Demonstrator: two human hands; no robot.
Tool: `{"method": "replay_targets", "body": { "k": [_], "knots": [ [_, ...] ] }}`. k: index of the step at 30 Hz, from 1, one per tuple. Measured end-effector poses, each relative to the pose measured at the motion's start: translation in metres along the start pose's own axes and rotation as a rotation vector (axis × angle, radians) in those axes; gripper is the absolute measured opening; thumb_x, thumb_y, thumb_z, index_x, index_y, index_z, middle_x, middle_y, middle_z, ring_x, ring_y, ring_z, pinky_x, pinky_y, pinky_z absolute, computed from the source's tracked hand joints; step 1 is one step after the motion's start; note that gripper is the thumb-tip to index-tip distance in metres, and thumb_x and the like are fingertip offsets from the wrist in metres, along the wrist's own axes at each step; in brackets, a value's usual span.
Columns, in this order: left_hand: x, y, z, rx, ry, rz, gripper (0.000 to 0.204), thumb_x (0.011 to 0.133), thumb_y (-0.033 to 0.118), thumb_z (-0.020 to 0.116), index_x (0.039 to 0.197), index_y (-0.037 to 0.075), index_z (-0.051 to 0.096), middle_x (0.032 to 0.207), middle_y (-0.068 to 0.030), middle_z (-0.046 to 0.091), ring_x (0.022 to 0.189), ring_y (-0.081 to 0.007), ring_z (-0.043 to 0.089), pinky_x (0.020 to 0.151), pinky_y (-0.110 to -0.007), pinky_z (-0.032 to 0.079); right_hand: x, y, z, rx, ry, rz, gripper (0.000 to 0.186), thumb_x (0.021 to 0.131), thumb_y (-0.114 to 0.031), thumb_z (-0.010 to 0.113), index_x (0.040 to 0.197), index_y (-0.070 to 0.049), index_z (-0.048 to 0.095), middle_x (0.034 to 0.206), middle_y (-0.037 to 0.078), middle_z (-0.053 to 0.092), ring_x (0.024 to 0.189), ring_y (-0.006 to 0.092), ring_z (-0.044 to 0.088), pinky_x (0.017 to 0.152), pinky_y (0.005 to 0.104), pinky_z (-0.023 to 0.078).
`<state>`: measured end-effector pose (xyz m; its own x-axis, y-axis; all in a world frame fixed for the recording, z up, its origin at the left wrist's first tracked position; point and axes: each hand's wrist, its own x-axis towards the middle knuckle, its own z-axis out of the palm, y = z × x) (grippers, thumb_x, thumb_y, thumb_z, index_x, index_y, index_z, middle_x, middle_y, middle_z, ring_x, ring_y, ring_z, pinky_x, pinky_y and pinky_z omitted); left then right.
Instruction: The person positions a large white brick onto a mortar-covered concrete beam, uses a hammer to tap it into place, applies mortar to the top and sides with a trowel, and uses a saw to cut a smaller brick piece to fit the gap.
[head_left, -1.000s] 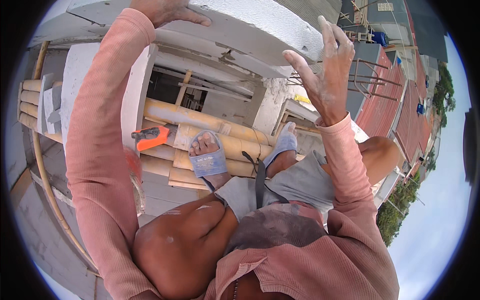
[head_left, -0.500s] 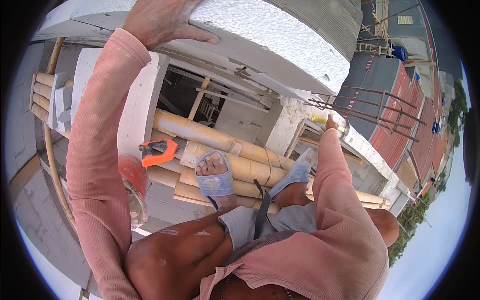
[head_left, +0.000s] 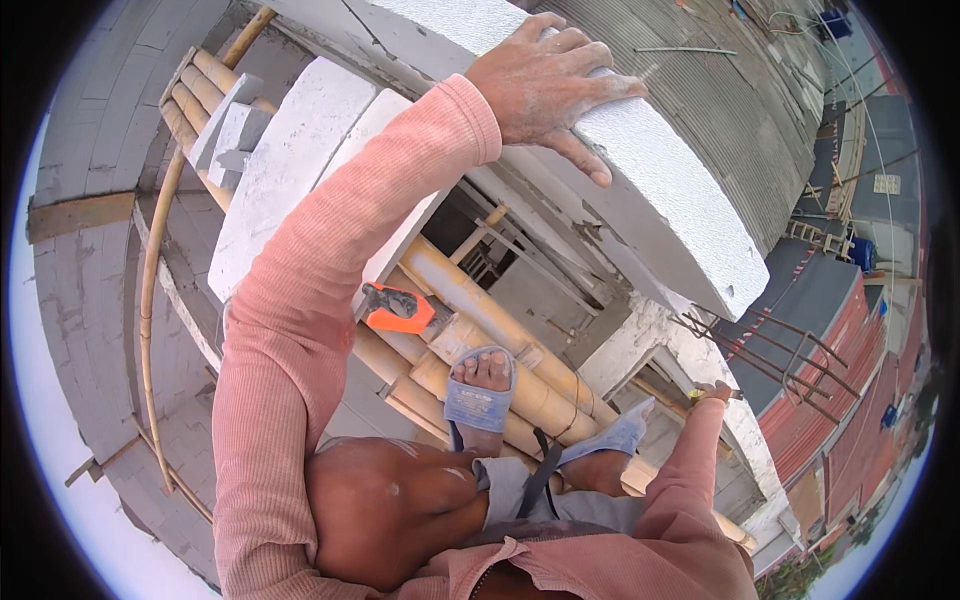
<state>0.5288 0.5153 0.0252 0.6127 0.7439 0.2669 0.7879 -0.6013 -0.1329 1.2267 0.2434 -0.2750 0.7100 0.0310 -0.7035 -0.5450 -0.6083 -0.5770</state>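
My left hand (head_left: pixel 556 88) lies spread over the top edge of a pale aerated-concrete block (head_left: pixel 690 190), fingers apart and holding nothing. My right hand (head_left: pixel 714 391) is off to the right beside the rough white wall edge (head_left: pixel 738 435). Its fingers are closed around something small and yellowish, too small here to name. An orange-and-black handle (head_left: pixel 402 309), shaped like a handsaw's, sits among the bamboo poles by my left forearm. My sandalled feet (head_left: pixel 480 385) stand on those bamboo poles (head_left: pixel 520 400).
White blocks (head_left: pixel 300 170) stand left of my left arm. Rusty rebar (head_left: pixel 785 365) juts from the wall on the right. Beyond are a grey corrugated roof (head_left: pixel 715 110) and red roofing (head_left: pixel 825 380). A dark opening (head_left: pixel 500 250) drops behind the poles. A bamboo upright (head_left: pixel 150 320) rises at left.
My view has swung, so the scene sits further right and lower. My left hand stays on the block but appears further along its top edge. My right hand remains by the wall edge.
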Motion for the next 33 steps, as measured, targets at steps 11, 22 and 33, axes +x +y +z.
{"method": "replay_targets", "body": {
  "k": [11,22,33],
  "knots": [
    [-0.011,-0.03,0.006,-0.049,-0.039,0.0,0.113,0.061,0.094,0.061,0.154,0.031,0.045,0.139,-0.0111,0.058,0.135,-0.0258,0.05,0.119,-0.042,0.035,-0.446,-0.004,-0.078,-0.772,-0.575,-0.203,0.032,0.102,-0.041,0.061,0.09,-0.013,0.052,0.059,-0.006,0.041,0.041,0.0058,0.037,0.037,0.0233,0.027],
    [-0.018,-0.058,0.005,-0.272,0.012,0.185,0.099,0.069,0.082,0.071,0.138,0.012,0.058,0.117,-0.014,0.06,0.113,-0.0316,0.056,0.098,-0.048,0.04,-0.606,-0.108,0.135,-0.774,-1.043,-0.985,0.047,0.107,-0.04,0.052,0.131,0.0,0.056,0.074,-0.001,0.049,0.047,0.0016,0.039,0.04,0.0177,0.03],
    [-0.013,-0.037,-0.017,-0.363,-0.049,0.141,0.098,0.069,0.08,0.073,0.14,0.014,0.056,0.12,-0.0148,0.06,0.115,-0.0327,0.055,0.099,-0.048,0.04,-0.55,-0.17,0.334,-1.865,-0.723,-1.214,0.041,0.11,-0.034,0.044,0.147,-0.019,0.051,0.077,-0.002,0.058,0.05,0.0007,0.048,0.043,0.0186,0.047]
  ]
}}
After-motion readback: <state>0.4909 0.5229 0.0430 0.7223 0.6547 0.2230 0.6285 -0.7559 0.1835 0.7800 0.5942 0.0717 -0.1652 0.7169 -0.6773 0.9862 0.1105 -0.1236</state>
